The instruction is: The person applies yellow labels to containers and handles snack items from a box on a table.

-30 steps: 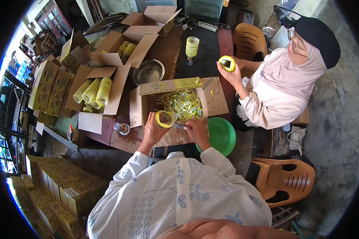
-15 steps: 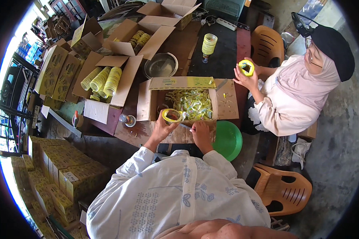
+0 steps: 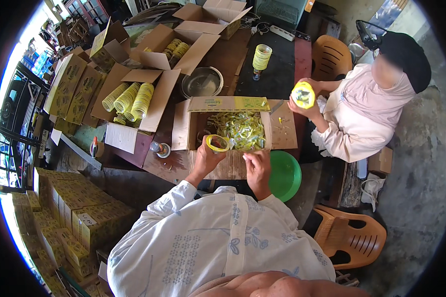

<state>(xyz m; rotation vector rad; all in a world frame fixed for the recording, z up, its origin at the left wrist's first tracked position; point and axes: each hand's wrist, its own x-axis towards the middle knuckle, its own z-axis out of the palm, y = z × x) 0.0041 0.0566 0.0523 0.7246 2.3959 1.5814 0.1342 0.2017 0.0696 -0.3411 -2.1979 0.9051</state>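
One yellow-rimmed cup (image 3: 219, 148) sits wrapped in the left hand (image 3: 207, 158), mouth up, seemingly for easy viewing, at the near edge of the carton (image 3: 228, 104); the right hand (image 3: 257, 167) curls nearby, its hold unclear to me.

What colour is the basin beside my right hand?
The basin is green, best seen in the head view.

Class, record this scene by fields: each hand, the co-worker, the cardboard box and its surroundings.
Left hand: holds a round, yellow-rimmed container
Right hand: pinched, near the container; anything held is too small to tell
Co-worker's hands: hold a round yellow object
Open brown cardboard box: holds thin yellow-green strips
Right of box: round green plastic basin
Beyond box, leftward: round metal bowl
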